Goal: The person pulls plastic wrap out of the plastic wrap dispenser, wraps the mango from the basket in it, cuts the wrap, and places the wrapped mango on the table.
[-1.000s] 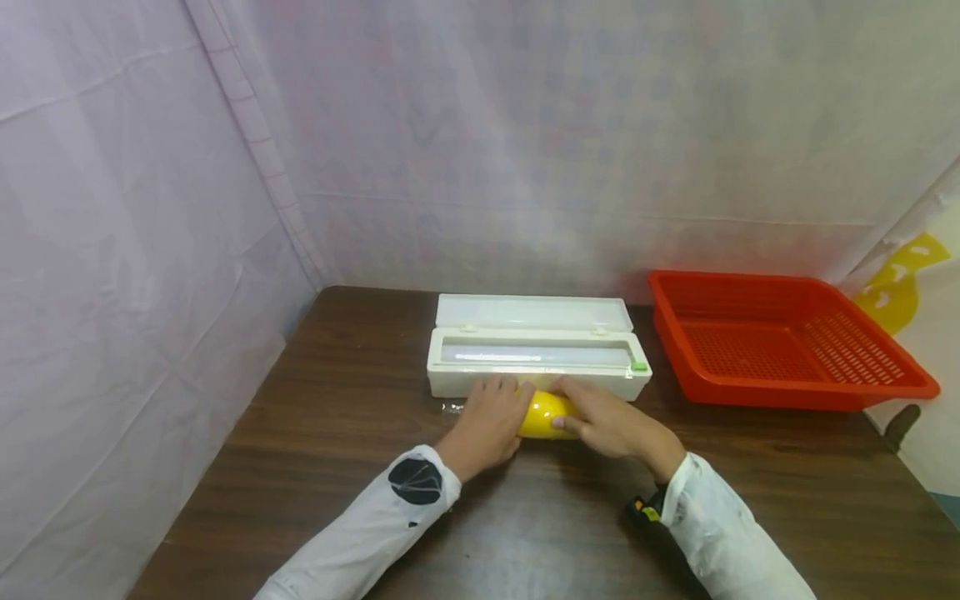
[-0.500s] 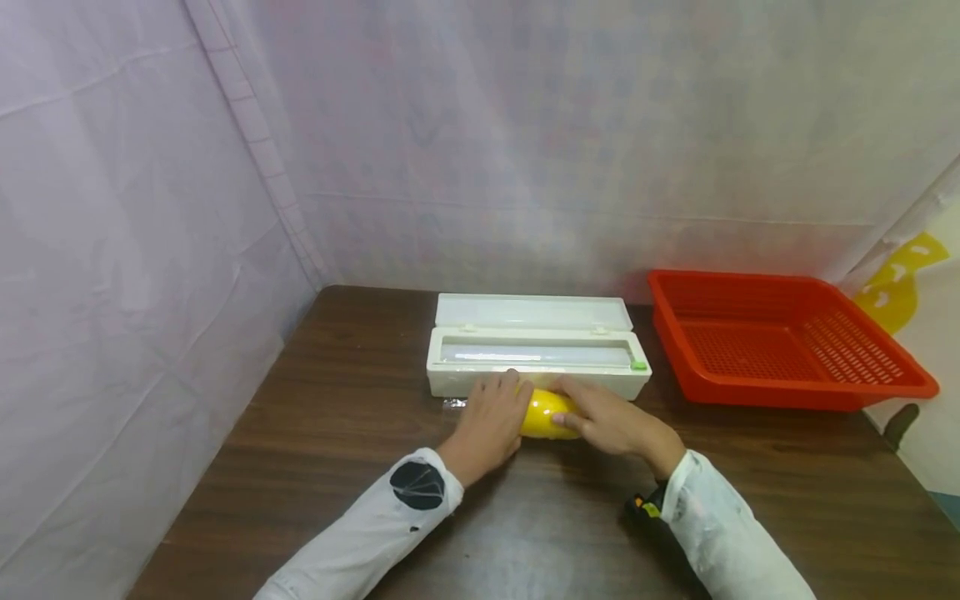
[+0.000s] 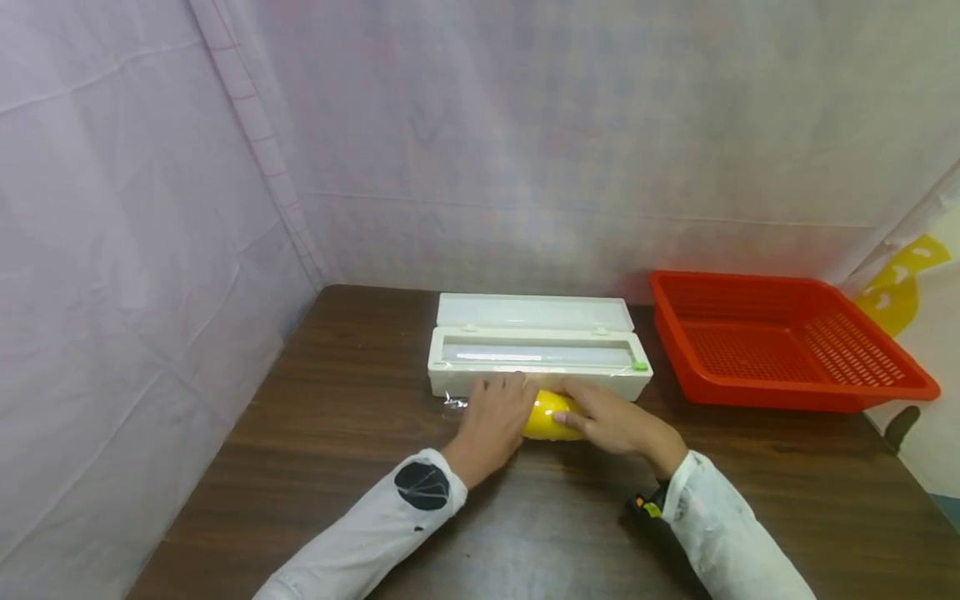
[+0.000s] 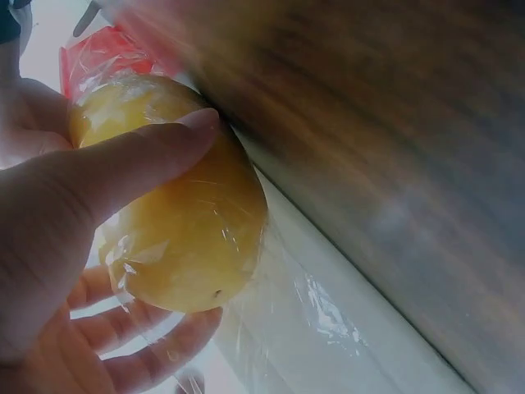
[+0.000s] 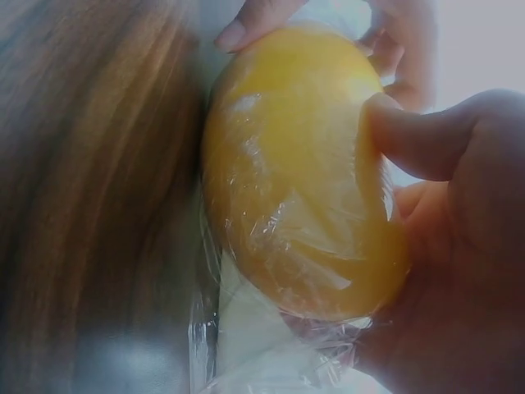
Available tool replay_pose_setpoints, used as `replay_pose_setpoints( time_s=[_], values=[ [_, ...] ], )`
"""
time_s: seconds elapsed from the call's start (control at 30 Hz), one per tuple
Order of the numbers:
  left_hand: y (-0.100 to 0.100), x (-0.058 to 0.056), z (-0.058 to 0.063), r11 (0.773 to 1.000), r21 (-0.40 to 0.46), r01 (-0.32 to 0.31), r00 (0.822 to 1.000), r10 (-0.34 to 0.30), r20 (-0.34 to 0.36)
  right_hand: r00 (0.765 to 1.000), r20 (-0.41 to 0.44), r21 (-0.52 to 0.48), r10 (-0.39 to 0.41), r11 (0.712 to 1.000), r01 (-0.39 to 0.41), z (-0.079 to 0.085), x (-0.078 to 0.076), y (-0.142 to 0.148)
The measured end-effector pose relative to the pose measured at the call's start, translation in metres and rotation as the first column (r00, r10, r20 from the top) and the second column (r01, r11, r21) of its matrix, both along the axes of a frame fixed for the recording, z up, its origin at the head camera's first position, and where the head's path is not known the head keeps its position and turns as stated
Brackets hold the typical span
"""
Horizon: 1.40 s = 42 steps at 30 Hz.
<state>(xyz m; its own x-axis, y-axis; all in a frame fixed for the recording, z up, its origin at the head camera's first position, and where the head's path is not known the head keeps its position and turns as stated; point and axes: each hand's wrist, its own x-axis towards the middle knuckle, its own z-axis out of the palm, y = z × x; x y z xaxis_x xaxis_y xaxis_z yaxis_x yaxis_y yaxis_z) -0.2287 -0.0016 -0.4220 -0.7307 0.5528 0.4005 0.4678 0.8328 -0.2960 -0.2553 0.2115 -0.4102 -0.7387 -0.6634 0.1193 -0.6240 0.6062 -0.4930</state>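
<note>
A smooth yellow mango [image 3: 543, 415] lies lengthwise between the two hands, against the front of a white cling film dispenser [image 3: 448, 383]. Clear cling film [image 4: 324, 316] covers its skin, wrinkled and shiny in both wrist views, and stretches toward the dispenser. My left hand [image 3: 491, 421] holds the mango's left end, with its thumb [image 4: 156, 156] across the fruit and fingers on the other side. At the other end my right hand [image 3: 618, 421] grips it, the thumb [image 5: 431, 139] pressed on the wrapped skin. The fingers partly hide the fruit in the head view.
The dispenser's lid [image 3: 536, 312] is raised at the back, and a green slider [image 3: 639, 367] sits at its right end. A red plastic basket [image 3: 795, 393] stands to the right on the brown wooden table [image 3: 337, 450]. White sheeting [image 3: 525, 150] hangs behind.
My left hand has shifted slightly to the right over the mango. A crumpled bit of film left of that hand has lifted a little. My right hand stays nearly still.
</note>
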Motion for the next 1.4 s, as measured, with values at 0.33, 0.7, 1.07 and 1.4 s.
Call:
replay_pose_setpoints(
  time_s=[0.33,0.7,1.07,1.4],
  values=[
    [-0.004,-0.001,0.004,0.998,0.039,0.041,0.999,-0.04,-0.034,0.997,0.072,-0.003,-0.041,0.999,0.042,0.002,0.001,-0.001],
    [-0.008,-0.003,0.01,0.996,0.052,0.068,0.997,-0.07,0.041,0.997,-0.073,0.015,-0.037,0.999,0.038,0.007,0.006,-0.005],
    [-0.012,-0.01,0.016,0.998,0.048,0.043,0.99,-0.049,0.133,0.934,-0.353,0.015,-0.06,0.997,0.07,0.012,0.014,-0.016],
    [-0.016,-0.013,0.02,0.997,0.058,0.043,0.979,-0.054,0.198,0.906,-0.419,0.119,-0.055,0.986,0.115,0.007,0.015,-0.024]
  ],
)
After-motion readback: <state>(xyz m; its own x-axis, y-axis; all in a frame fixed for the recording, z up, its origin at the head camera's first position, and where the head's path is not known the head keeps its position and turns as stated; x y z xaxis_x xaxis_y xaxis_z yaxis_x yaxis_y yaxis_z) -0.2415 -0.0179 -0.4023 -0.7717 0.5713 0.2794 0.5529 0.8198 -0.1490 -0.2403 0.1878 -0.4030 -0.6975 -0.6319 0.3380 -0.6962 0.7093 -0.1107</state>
